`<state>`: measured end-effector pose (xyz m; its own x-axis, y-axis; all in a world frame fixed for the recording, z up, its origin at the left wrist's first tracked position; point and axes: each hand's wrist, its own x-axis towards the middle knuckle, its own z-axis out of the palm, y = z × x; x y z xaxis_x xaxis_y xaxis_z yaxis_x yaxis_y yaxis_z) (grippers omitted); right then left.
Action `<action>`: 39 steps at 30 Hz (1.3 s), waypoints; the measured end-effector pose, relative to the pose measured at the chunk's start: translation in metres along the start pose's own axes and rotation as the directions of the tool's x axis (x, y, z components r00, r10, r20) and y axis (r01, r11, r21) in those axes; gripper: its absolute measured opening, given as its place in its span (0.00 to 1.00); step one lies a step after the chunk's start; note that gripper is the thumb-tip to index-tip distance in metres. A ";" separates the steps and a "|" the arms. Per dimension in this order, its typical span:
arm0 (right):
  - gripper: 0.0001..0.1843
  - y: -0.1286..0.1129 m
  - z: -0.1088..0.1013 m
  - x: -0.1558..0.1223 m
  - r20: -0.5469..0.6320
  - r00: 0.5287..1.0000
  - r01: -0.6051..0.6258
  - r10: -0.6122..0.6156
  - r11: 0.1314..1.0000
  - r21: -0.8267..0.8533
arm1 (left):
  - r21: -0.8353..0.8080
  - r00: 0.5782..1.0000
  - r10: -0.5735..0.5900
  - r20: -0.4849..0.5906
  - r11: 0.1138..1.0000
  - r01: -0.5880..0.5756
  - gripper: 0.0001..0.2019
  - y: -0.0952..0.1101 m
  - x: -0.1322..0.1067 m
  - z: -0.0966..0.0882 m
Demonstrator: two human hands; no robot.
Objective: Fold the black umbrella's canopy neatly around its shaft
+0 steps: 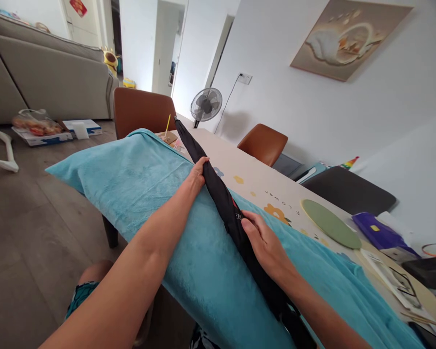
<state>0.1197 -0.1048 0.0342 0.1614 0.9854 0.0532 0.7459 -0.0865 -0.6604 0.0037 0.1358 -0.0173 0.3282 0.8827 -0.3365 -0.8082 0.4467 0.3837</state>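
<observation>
A long black folded umbrella [218, 189] lies slantwise over a light blue plush cloth [131, 169], its tip pointing to the far side of the table and its lower end near me. My left hand [199, 172] is closed round the upper part of the umbrella. Lower down, my right hand [259, 235] holds the rolled fabric, thumb and fingers closed on it beside a small patch with red and white marks. The fingertips of my right hand are partly hidden. My right forearm covers part of the umbrella's lower end.
The cloth drapes over the near edge of a table [236, 160] with flower prints. A green oval mat [330, 223], a purple packet [383, 233] and glasses [403, 281] lie at right. Brown chairs [143, 111] and a fan [206, 104] stand beyond.
</observation>
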 end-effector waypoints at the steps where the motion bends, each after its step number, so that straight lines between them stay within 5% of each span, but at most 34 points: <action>1: 0.25 0.003 -0.002 -0.008 0.008 1.000 0.017 -0.016 1.000 -0.009 | 0.003 1.000 0.003 0.000 1.000 -0.003 0.07 0.000 0.000 0.000; 9: 0.33 0.025 -0.024 -0.045 0.178 0.972 0.158 -0.154 0.987 -0.011 | 0.025 1.000 -0.013 -0.001 1.000 0.013 0.06 0.001 -0.005 0.002; 16: 0.23 0.014 -0.025 -0.038 0.061 0.984 0.173 -0.169 0.982 -0.077 | 0.039 1.000 -0.013 0.010 0.999 0.012 0.06 0.002 -0.004 0.002; 21: 0.20 0.008 -0.026 -0.037 -0.031 0.998 0.054 -0.056 0.997 -0.046 | 0.046 1.000 -0.008 0.003 0.999 0.008 0.03 0.002 -0.004 0.001; 27: 0.17 0.006 -0.031 0.002 -0.074 0.994 -0.051 0.080 0.942 0.332 | 0.062 1.000 -0.006 0.021 0.998 0.004 0.04 0.002 -0.002 0.000; 30: 0.15 -0.008 -0.030 0.028 -0.046 0.988 -0.117 0.146 0.916 0.383 | 0.064 1.000 -0.010 0.008 0.998 0.010 0.03 0.002 -0.001 0.000; 32: 0.15 -0.020 -0.025 0.036 -0.038 0.998 -0.039 0.050 0.969 0.243 | 0.062 1.000 -0.008 0.002 0.998 0.008 0.03 0.002 0.001 -0.001; 34: 0.15 -0.030 -0.018 0.034 -0.012 0.986 0.164 -0.164 0.986 -0.026 | 0.055 1.000 -0.008 -0.004 0.998 0.008 0.03 0.001 0.005 -0.002; 39: 0.16 -0.026 0.006 0.008 0.187 0.778 0.588 -0.600 0.589 -0.555 | -0.001 1.000 -0.010 -0.026 1.000 0.010 0.03 -0.004 0.022 -0.005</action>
<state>0.0976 -0.0933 0.0471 -0.4430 0.8456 0.2979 0.8926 0.4472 0.0580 0.0114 0.1526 -0.0304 0.3232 0.8740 -0.3628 -0.8056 0.4553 0.3791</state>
